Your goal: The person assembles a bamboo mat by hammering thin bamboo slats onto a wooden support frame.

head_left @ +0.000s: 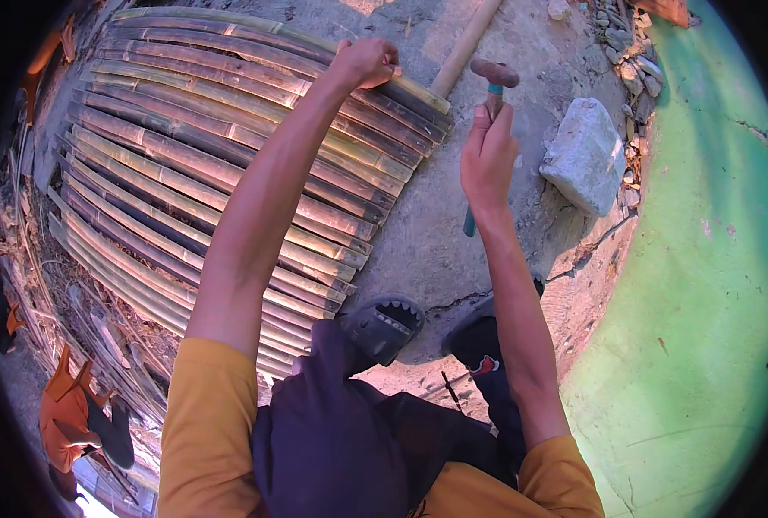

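The work is laid out outdoors on rough grey ground [431,233], which is crossed by cracks and patched with sunlight. The right side is taken up by a smooth green surface [703,285], bordered by loose rubble [632,73]. A pale stone block [585,157] is seated on the ground near the right hand [489,155]. Dry sticks [82,293] are strewn along the left.

The bamboo slats [155,142] are set side by side as a panel, left of and ahead of the person. The left hand [369,64] is placed at the panel's far right corner, fingers curled down; whether anything is pinched there cannot be told. The hammer [494,72] is gripped in the right hand, fingers wrapped round the handle, head uppermost, clear of the bamboo.

Part of the panel is hidden by the left forearm, and its near edge by dark clothing [332,432]. A wooden pole [466,50] is cut off by the upper edge. An orange-and-dark object [63,423] at lower left cannot be identified. The outer margins are lost in black.
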A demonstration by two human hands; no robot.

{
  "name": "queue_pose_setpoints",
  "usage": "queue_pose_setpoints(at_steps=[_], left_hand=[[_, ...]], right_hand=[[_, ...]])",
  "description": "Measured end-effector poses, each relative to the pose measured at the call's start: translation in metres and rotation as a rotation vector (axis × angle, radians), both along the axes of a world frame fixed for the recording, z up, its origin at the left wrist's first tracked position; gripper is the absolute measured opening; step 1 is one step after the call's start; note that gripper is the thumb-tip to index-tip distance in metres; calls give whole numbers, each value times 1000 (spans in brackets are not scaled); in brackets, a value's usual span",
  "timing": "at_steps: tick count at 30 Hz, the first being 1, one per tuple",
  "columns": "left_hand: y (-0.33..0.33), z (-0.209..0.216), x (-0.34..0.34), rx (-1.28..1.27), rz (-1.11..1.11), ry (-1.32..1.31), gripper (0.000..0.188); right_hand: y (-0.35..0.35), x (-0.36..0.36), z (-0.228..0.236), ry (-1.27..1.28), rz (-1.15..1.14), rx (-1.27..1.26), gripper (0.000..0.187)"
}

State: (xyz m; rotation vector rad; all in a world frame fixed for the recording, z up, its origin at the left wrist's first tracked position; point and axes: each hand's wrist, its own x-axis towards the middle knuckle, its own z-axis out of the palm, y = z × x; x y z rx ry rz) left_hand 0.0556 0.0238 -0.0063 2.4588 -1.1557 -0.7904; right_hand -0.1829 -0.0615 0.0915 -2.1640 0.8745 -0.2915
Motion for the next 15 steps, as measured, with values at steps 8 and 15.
queue_pose_setpoints(at_steps=[8,15], left_hand=[[-2,-8,-1,-6,-1,-7,28],[-9,-2,2,-48,-25,-40,30]], right_hand=[[-26,-3,-29,120,67,-76,24],[-26,3,12,-308,111,-210,29]])
